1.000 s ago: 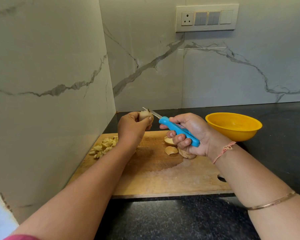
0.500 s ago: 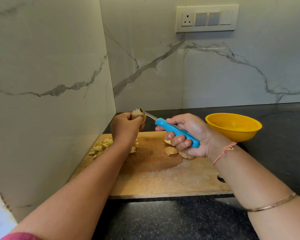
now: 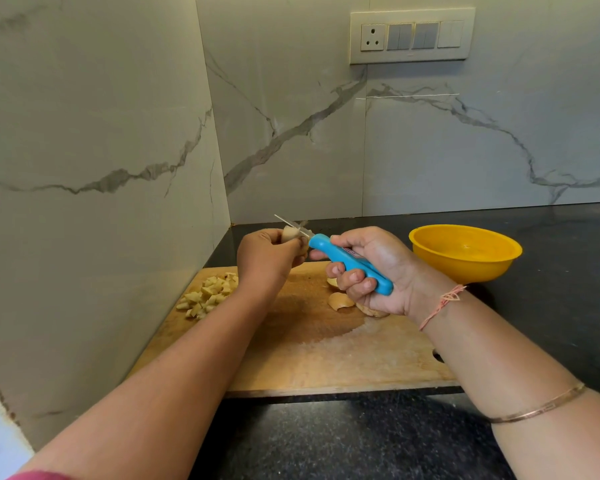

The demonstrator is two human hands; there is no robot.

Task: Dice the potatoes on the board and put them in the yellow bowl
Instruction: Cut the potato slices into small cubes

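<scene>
My left hand [image 3: 267, 258] holds a small pale potato piece [image 3: 289, 234] in the air above the wooden cutting board [image 3: 291, 358]. My right hand [image 3: 371, 268] grips a blue-handled knife [image 3: 347, 259], and its thin blade crosses the potato piece. A pile of diced potato [image 3: 208, 295] lies at the board's far left corner. Potato peels and pieces [image 3: 340, 301] lie on the board under my right hand, partly hidden by it. The yellow bowl [image 3: 465, 252] stands on the black counter to the right of the board, and it looks empty.
Marble walls close in the left side and the back, meeting in a corner just behind the board. A switch panel [image 3: 412, 36] is mounted high on the back wall. Black counter [image 3: 568, 271] stretches right of the bowl and in front of the board.
My left hand with the potato piece shifted left, then slightly back right. The knife followed and its blade now sits across the piece. More dice lie in the left pile.
</scene>
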